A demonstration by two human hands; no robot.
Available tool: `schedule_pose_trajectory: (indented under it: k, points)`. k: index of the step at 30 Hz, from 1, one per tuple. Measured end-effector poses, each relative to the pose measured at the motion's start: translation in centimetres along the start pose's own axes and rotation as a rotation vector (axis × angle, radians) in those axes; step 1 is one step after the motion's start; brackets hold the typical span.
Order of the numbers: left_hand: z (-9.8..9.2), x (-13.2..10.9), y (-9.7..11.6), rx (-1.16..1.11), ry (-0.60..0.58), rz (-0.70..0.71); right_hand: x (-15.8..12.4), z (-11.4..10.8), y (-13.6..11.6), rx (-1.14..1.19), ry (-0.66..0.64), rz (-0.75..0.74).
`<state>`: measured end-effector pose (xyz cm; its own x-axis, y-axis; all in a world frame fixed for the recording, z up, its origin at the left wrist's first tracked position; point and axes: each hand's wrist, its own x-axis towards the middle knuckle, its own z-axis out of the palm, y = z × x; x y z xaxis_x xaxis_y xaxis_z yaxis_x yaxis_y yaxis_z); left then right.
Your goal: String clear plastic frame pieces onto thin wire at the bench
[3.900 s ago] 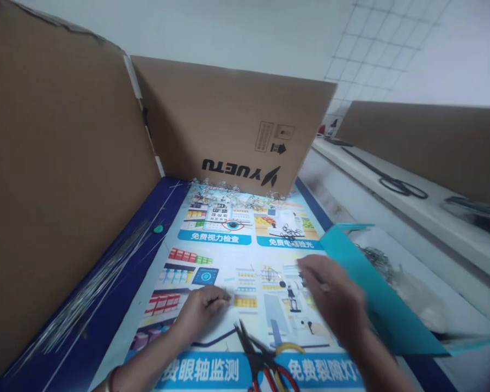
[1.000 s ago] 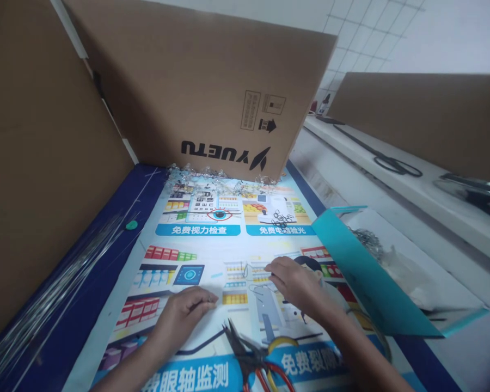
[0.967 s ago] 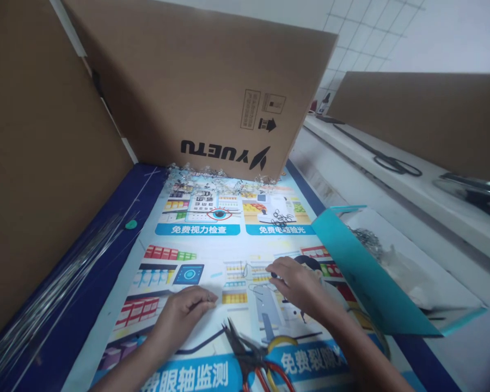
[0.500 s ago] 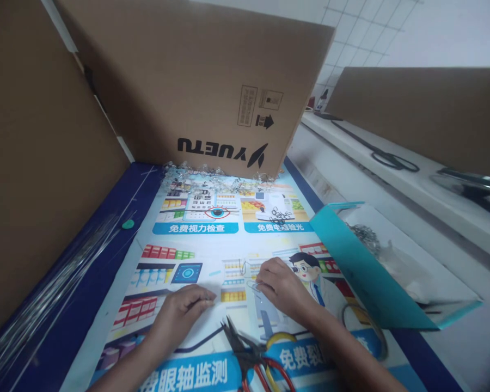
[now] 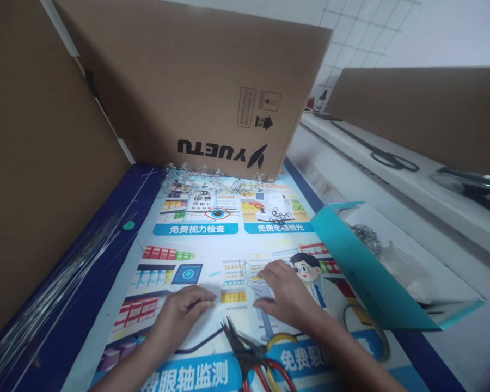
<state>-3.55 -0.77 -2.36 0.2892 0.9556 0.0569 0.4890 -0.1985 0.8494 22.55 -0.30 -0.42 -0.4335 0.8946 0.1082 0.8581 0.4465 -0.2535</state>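
My left hand [image 5: 188,306] rests low over the printed sheet, thumb and forefinger pressed together. Whatever is between those fingertips, if anything, is too small to make out. To its right, my right hand [image 5: 285,294] has its thumb spread apart from the fingers, with nothing visibly held. A thin bent wire [image 5: 245,268] lies on the sheet just off the right fingertips. Between my forearms lie pliers [image 5: 251,348] with dark jaws and red handles, jaws pointing away from me. Another tool with yellow handles [image 5: 271,375] is partly under them.
Long thin wires [image 5: 65,283] run along the left edge. A teal box [image 5: 375,272] with wire pieces and a plastic bag stands at right. Small dark wire loops [image 5: 280,216] and a heap of clear wire pieces [image 5: 200,177] lie farther back, before a cardboard wall [image 5: 196,81].
My right hand's thumb and fingers have moved apart, and the wire by them is let go on the sheet. My left hand has stayed put.
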Motion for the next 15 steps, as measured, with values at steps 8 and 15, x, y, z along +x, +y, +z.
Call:
schedule_pose_trajectory:
  k: [8, 15]
  points:
    - [0.04, -0.21, -0.47, -0.001, -0.003, 0.007, -0.08, 0.57, -0.37, 0.028, -0.013, 0.009]
    - [0.06, -0.06, -0.39, -0.01, -0.002, 0.011, -0.28, 0.95, -0.37, -0.003, 0.023, 0.003]
